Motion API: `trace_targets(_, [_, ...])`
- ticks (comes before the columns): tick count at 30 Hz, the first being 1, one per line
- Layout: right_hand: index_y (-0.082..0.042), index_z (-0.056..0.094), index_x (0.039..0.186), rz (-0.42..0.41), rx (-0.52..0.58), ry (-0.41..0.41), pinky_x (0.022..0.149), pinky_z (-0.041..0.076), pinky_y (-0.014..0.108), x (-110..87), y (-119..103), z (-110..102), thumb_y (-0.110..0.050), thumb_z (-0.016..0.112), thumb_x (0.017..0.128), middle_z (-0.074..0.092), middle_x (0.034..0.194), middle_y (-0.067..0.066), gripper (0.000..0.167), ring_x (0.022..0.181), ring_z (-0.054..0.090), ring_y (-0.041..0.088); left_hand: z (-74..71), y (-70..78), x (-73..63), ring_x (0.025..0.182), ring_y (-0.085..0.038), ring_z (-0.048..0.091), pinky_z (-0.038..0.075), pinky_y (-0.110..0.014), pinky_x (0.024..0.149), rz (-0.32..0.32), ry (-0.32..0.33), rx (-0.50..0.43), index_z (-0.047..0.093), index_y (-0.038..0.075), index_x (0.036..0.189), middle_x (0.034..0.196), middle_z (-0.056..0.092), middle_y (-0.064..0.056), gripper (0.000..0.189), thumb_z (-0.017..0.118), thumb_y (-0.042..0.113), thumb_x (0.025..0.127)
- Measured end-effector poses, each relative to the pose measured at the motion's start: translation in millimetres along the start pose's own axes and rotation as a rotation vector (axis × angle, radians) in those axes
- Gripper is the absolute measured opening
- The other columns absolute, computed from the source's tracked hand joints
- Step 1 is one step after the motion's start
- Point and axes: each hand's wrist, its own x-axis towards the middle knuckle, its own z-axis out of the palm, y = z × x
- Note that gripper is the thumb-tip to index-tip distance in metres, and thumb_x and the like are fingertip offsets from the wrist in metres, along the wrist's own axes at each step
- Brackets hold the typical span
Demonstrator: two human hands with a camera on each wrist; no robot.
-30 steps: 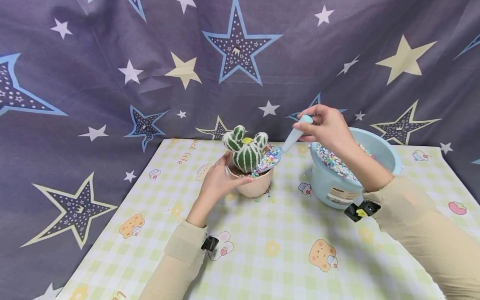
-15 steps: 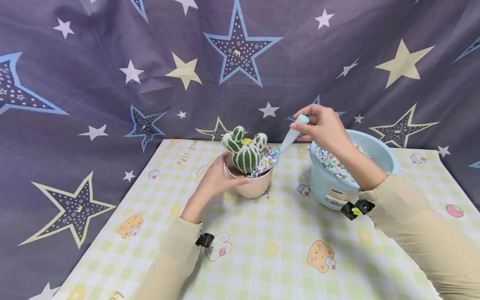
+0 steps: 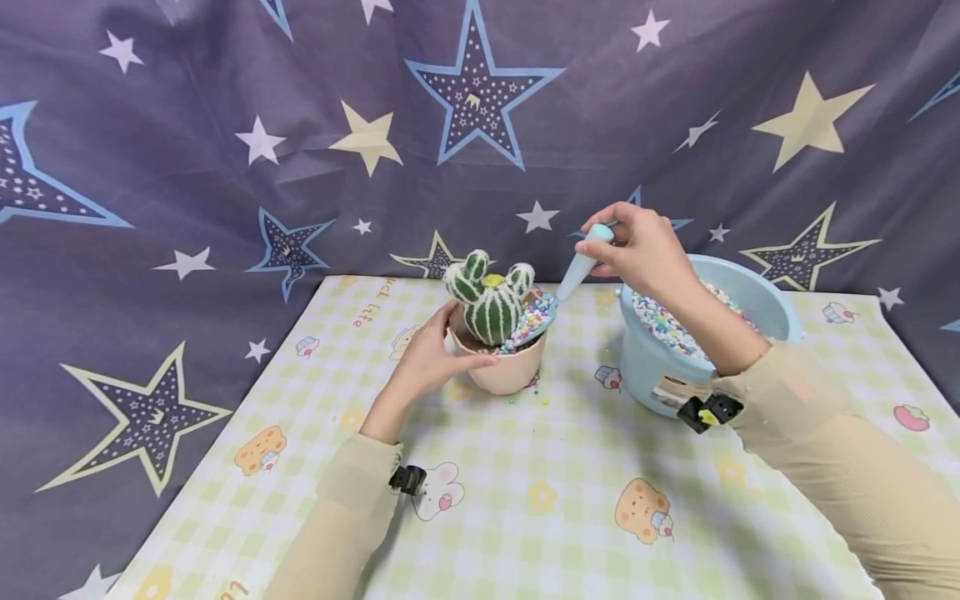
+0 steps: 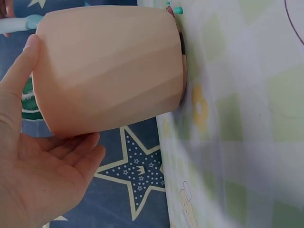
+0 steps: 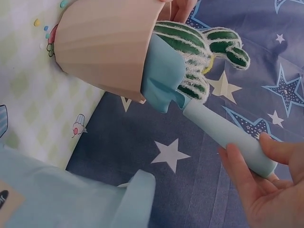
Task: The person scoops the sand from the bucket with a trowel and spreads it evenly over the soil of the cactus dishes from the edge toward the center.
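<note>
A small potted cactus [image 3: 492,321], green with white fuzzy ribs and a yellow top, stands in a peach flowerpot [image 3: 504,375] on the table. My left hand [image 3: 429,357] holds the pot at its left side, thumb near the rim and fingers round the back. My right hand [image 3: 647,250] grips the light-blue handle of a trowel [image 3: 576,277], which slants down into the pot's right side. Multicoloured pebbles [image 3: 534,321] lie on the trowel's blade beside the cactus. In the right wrist view the underside of the blade [image 5: 164,71] overlaps the pot's rim.
A light-blue bucket [image 3: 637,375] partly filled with similar pebbles [image 3: 663,325] stands at the right, under my right forearm. A few stray pebbles [image 3: 545,401] lie before the pot. A checked cloth [image 3: 540,542] covers the table; a starry curtain [image 3: 300,75] hangs behind.
The trowel's handle and my right hand have shifted slightly left and up, so the trowel stands a little steeper. My left hand stays on the pot.
</note>
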Motion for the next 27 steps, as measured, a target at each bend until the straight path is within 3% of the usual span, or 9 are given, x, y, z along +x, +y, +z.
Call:
trace_targets(8, [-0.002,0.061,0.122,-0.003,-0.02,-0.001,0.068,0.063,0.025,0.1,-0.9,0.7,-0.021,0.069,0.095,0.074,0.106,0.022,0.034,0.08,0.076,0.02,1.9,1.3,-1.5,0.148,-0.035,0.035,0.034,-0.052,0.12,0.013,0.03,-0.008,0.018,0.013,0.16,0.163,0.029,-0.014,0.116,0.085,0.053,0.073])
trace_targets(13, [-0.004,0.061,0.123,-0.001,-0.047,0.01,0.069,0.063,0.027,-0.6,-0.5,0.9,-0.022,0.069,0.095,0.074,0.101,0.02,0.034,0.076,0.076,0.017,4.2,1.6,-2.8,0.148,-0.035,0.035,0.034,-0.052,0.12,-0.002,0.046,0.012,0.019,0.012,0.16,0.163,0.029,-0.015,0.118,0.084,0.055,0.073])
trace_targets(21, [-0.004,0.062,0.122,-0.001,-0.009,0.012,0.068,0.062,0.024,-1.4,-1.3,0.4,-0.021,0.069,0.095,0.074,0.108,0.023,0.033,0.08,0.076,0.022,6.3,6.2,-6.6,0.148,-0.035,0.033,0.032,-0.052,0.121,-0.032,0.07,0.016,0.018,0.012,0.16,0.163,0.029,-0.014,0.118,0.084,0.056,0.072])
trace_targets(27, [-0.005,0.062,0.122,-0.01,-0.008,0.016,0.067,0.062,0.023,-2.7,-1.3,-0.4,-0.02,0.068,0.096,0.074,0.105,0.021,0.031,0.075,0.075,0.015,7.7,7.4,-8.1,0.148,-0.035,0.033,0.032,-0.053,0.121,-0.052,0.085,0.021,0.019,0.012,0.16,0.163,0.03,-0.014,0.117,0.083,0.056,0.072])
